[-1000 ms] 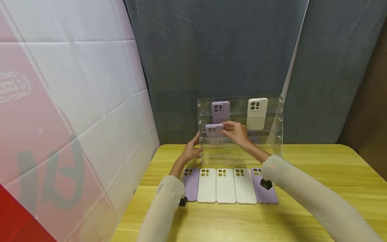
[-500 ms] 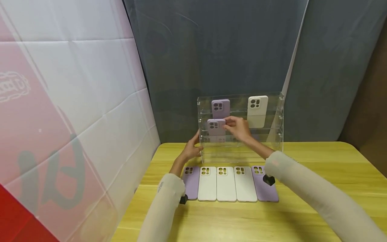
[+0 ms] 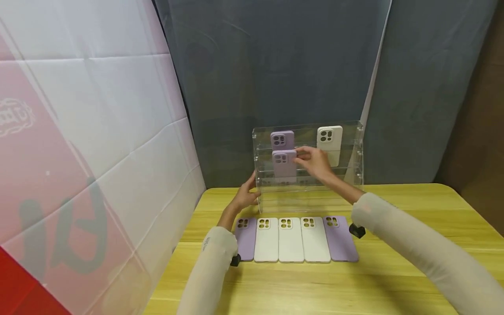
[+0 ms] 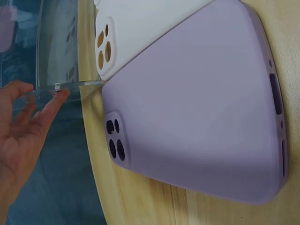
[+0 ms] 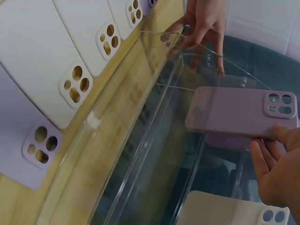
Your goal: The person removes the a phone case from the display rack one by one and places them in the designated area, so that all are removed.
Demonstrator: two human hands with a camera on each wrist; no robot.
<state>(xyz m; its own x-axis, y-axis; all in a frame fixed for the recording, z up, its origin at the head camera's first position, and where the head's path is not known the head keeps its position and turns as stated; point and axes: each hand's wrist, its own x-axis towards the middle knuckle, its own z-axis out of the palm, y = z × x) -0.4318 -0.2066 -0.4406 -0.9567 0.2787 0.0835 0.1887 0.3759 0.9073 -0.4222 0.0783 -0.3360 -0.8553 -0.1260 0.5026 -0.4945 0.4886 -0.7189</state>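
A clear acrylic tiered rack (image 3: 354,153) (image 5: 154,122) stands at the back of the yellow table. My right hand (image 3: 315,161) (image 5: 274,173) pinches a purple phone case (image 3: 284,165) (image 5: 236,112) upright at the rack's left side, above the middle tier. Another purple case (image 3: 281,140) and a white case (image 3: 330,140) stand on the top tier. My left hand (image 3: 247,194) (image 4: 21,126) touches the rack's left front edge (image 4: 61,86) with straight fingers.
Several cases lie in a row on the wooden table (image 3: 413,262) before the rack: a purple one (image 3: 246,239) (image 4: 197,117), three white ones (image 3: 291,239), another purple one (image 3: 339,238). A pink-white banner (image 3: 86,166) leans at left; grey curtain behind.
My right hand has lifted the purple case upward, from the lower tier level to in front of the top-tier purple case. The left hand has stayed on the rack's edge.
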